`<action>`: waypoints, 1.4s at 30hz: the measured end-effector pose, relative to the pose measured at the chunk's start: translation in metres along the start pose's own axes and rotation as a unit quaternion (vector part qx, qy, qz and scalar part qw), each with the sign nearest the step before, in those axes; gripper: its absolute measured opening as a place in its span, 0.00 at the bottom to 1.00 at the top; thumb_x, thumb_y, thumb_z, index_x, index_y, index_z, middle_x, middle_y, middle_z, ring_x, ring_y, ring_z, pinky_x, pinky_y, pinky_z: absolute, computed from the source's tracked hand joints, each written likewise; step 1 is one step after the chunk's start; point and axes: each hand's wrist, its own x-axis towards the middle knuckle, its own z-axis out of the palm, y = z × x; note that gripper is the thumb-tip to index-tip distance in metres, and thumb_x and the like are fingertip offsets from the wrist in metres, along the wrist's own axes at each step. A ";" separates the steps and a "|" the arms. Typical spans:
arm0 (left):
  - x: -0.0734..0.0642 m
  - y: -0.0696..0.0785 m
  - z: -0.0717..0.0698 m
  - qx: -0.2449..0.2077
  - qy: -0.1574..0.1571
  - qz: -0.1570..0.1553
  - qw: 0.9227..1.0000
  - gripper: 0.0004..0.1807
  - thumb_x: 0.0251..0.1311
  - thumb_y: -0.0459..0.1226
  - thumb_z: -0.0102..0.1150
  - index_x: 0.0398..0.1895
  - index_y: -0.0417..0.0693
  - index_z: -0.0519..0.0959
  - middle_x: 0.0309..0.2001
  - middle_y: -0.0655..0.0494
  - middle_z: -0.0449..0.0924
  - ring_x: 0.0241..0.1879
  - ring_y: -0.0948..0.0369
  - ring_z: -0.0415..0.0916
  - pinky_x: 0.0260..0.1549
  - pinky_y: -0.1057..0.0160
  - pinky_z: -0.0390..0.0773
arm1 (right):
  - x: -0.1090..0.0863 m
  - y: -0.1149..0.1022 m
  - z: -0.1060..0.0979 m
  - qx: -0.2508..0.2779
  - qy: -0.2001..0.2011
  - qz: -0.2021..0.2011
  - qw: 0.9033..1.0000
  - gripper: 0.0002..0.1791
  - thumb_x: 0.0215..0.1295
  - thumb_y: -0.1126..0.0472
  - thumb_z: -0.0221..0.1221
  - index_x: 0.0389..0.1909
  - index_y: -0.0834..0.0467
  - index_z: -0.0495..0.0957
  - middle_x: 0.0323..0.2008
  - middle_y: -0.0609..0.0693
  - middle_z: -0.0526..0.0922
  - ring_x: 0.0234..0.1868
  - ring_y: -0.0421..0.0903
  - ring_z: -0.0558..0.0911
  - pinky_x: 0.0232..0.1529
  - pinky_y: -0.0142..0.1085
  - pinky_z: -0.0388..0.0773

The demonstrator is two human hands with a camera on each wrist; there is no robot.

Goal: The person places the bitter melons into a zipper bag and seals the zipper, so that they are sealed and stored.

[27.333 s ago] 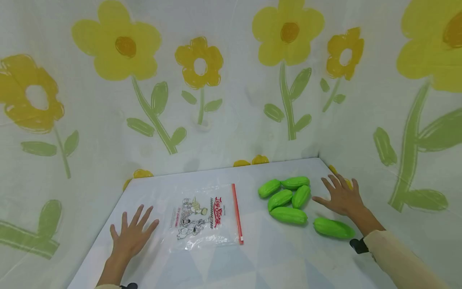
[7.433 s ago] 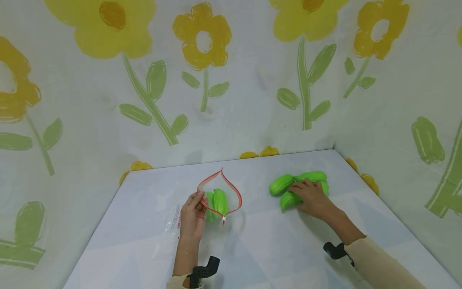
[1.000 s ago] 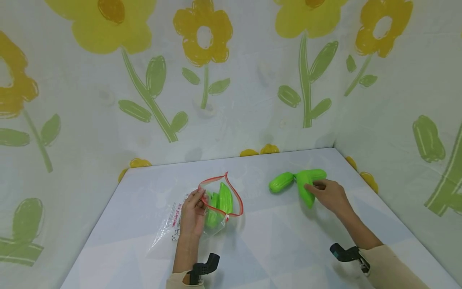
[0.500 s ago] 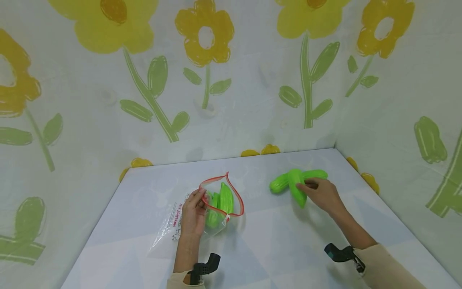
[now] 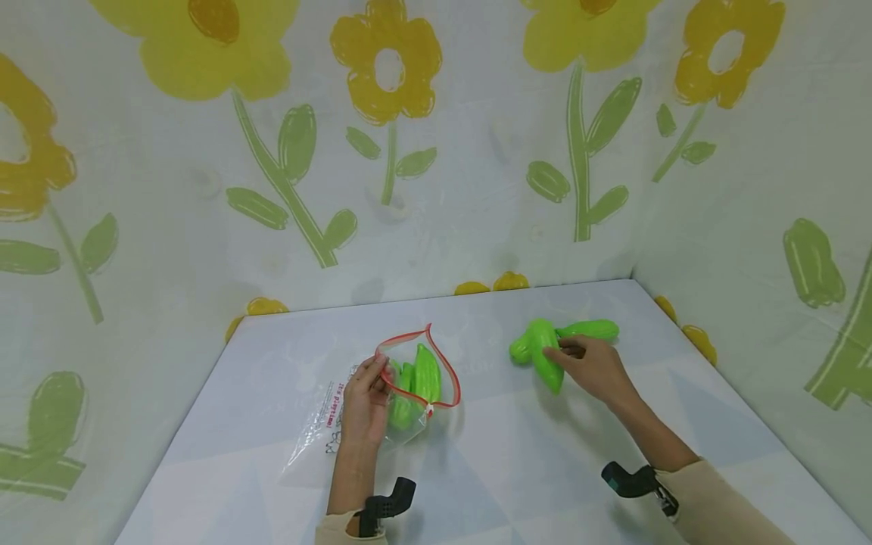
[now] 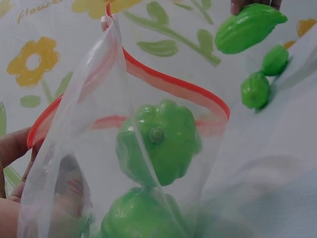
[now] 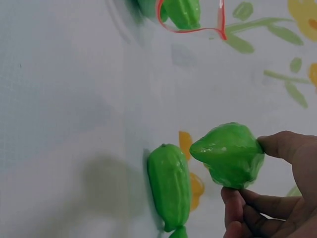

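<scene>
My left hand pinches the red zip rim of a clear zip bag, whose mouth gapes toward the right. Inside the bag several green ribbed gourds stand bunched together; the left wrist view shows the stem end of one gourd through the plastic. Between thumb and fingers, my right hand holds another green gourd above the table, its pointed end downward. In the right wrist view this held gourd hangs apart from the gourd lying below.
Two gourds lie end to end at the back right of the white table: one gourd partly behind the held one, the other gourd to its right. A flower-printed curtain encloses the table's back and sides.
My right hand has moved left with the held gourd, passing in front of the gourds on the table. My left hand and the bag have stayed in place.
</scene>
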 end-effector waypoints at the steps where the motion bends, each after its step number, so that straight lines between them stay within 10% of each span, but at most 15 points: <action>1: 0.000 0.000 0.000 0.000 0.001 0.000 1.000 0.06 0.68 0.32 0.60 0.42 0.37 0.76 0.31 0.54 0.78 0.31 0.64 0.76 0.33 0.71 0.77 | 0.000 -0.001 0.001 0.004 -0.001 0.000 1.000 0.41 0.66 0.36 0.61 0.61 0.68 0.75 0.54 0.65 0.81 0.55 0.60 0.79 0.49 0.51 0.79; 42: -0.001 0.002 -0.001 0.004 0.004 -0.007 1.000 0.08 0.68 0.33 0.61 0.43 0.36 0.76 0.33 0.54 0.77 0.32 0.63 0.76 0.35 0.70 0.77 | 0.002 -0.057 0.068 0.064 -0.037 -0.031 0.997 0.28 0.62 0.44 0.67 0.53 0.62 0.81 0.44 0.51 0.85 0.46 0.48 0.82 0.45 0.45 0.81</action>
